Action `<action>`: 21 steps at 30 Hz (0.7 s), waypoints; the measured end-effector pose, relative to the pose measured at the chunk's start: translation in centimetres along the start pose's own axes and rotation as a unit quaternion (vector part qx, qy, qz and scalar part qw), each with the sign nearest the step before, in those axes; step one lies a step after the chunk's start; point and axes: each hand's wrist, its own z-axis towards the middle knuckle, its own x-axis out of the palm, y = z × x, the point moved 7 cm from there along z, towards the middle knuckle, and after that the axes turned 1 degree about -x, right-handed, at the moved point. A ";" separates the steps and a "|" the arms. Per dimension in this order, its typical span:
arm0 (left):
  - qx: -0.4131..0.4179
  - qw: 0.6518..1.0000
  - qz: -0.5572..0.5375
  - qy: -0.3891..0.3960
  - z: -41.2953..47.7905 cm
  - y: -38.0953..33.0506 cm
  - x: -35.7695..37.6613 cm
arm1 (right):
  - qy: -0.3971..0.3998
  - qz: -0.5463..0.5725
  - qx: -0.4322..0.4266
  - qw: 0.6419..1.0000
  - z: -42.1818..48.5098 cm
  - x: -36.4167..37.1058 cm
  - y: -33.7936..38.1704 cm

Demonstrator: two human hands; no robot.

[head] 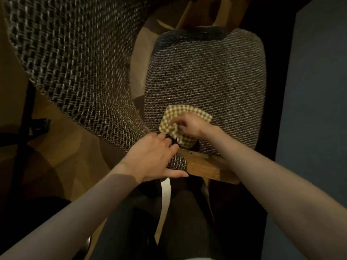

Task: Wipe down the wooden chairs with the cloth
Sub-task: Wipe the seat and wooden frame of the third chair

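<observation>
A chair with a grey woven seat cushion (206, 72) and a wooden frame (204, 168) stands straight ahead of me. Its woven backrest cushion (71, 59) is pulled over to the left. My left hand (154, 156) grips the lower end of that backrest cushion, thumb underneath. A yellow-and-white checked cloth (185, 112) lies bunched on the near part of the seat. My right hand (191, 126) pinches the cloth and holds it down by the gap between seat and backrest.
Brown wooden floor (62, 139) lies to the left, crossed by a dark thin leg (24, 113). A dark blue surface (315, 109) fills the right side. More wooden frame parts (225, 10) show beyond the seat. My legs are below the chair.
</observation>
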 end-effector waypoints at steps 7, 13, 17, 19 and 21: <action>0.004 1.000 -0.005 0.018 1.0 -0.3 0.3 | 0.016 -0.075 0.009 0.997 -2.5 1.7 -5.1; 0.004 0.996 -0.038 0.079 2.6 -0.4 0.7 | -0.051 0.026 0.197 0.979 -9.7 1.6 -14.0; -0.037 0.984 -0.120 0.128 3.6 -0.4 1.7 | -0.144 0.105 0.139 0.974 -8.2 0.0 -10.2; -0.048 0.979 -0.140 0.143 4.0 -0.5 1.8 | -0.122 0.093 0.074 0.985 -6.2 0.2 -7.1; -0.056 0.975 -0.152 0.151 4.1 -0.7 1.8 | -0.073 0.057 0.050 0.994 -5.1 1.5 -6.2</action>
